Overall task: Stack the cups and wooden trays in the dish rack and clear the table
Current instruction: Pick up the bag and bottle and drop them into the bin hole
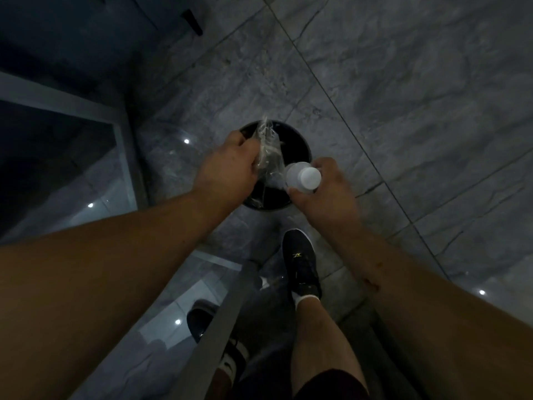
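Note:
I look straight down at a round black bin (300,145) on the grey tiled floor. My left hand (227,166) grips a crumpled clear plastic wrapper (268,148) over the bin's opening. My right hand (323,189) holds a small white plastic bottle (302,177) with a white cap, above the bin's right rim. No cups, wooden trays or dish rack are in view.
A glass table with a pale metal frame (121,145) stands to the left, and another glass-topped edge (213,321) runs under my arms. My dark shoe (300,261) is planted just behind the bin. Open floor tiles (403,96) stretch to the right.

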A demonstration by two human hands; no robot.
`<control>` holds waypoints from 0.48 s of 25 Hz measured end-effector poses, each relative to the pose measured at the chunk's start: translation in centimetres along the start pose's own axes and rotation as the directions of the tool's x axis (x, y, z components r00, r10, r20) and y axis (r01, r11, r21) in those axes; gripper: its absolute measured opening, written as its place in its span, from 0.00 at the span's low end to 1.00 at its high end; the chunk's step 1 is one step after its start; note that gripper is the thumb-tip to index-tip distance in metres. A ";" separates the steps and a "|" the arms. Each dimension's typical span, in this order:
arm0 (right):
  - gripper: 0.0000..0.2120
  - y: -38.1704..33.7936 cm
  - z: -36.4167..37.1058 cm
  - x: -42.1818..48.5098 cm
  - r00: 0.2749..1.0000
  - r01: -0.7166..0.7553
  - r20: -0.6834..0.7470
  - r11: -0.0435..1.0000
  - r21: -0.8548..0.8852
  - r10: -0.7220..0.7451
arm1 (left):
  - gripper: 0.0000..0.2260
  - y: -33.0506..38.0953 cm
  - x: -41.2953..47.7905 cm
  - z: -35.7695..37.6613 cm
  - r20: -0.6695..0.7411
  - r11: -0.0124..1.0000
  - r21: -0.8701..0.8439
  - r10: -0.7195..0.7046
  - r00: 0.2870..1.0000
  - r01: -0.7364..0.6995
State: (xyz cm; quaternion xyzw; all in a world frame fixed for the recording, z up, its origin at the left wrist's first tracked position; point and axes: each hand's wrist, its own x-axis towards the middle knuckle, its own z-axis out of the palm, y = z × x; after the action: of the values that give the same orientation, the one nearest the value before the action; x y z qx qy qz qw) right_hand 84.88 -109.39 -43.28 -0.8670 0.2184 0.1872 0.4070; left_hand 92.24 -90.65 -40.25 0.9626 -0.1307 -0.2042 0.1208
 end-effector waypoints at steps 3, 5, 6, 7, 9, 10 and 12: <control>0.29 1.2 1.4 1.1 1.000 0.025 0.012 0.998 -0.054 -0.024 | 0.09 -0.2 0.6 2.5 0.045 1.000 0.004 -0.022 0.999 0.022; 0.30 2.0 2.0 1.9 0.999 0.029 0.024 0.996 -0.084 -0.027 | 0.09 -0.3 1.1 3.8 0.062 0.999 0.030 -0.025 0.998 0.024; 0.30 2.3 2.3 2.3 0.999 0.033 0.026 0.995 -0.099 -0.031 | 0.09 -0.4 1.4 4.5 0.073 0.999 0.040 -0.029 0.997 0.026; 0.30 2.6 2.5 2.7 0.999 0.045 0.024 0.993 -0.113 -0.042 | 0.10 -0.6 1.8 5.0 0.080 0.998 0.045 -0.038 0.996 0.034; 0.30 3.3 2.9 3.4 0.997 0.077 0.024 0.988 -0.134 -0.074 | 0.11 -0.8 2.4 5.9 0.092 0.997 0.049 -0.059 0.994 0.055; 0.30 3.5 3.1 3.6 0.996 0.090 0.026 0.986 -0.139 -0.087 | 0.12 -0.9 2.6 6.3 0.103 0.997 0.042 -0.070 0.992 0.066; 0.29 3.7 3.5 4.1 0.994 0.109 0.025 0.982 -0.157 -0.106 | 0.14 -1.1 2.9 7.1 0.138 0.996 0.022 -0.090 0.986 0.087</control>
State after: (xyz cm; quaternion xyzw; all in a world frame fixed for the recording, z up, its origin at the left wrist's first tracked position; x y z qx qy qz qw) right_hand 85.84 -109.69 -49.73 -0.9055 0.1524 0.1887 0.3482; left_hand 92.00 -91.76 -47.88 0.9519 -0.0975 -0.2748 0.0945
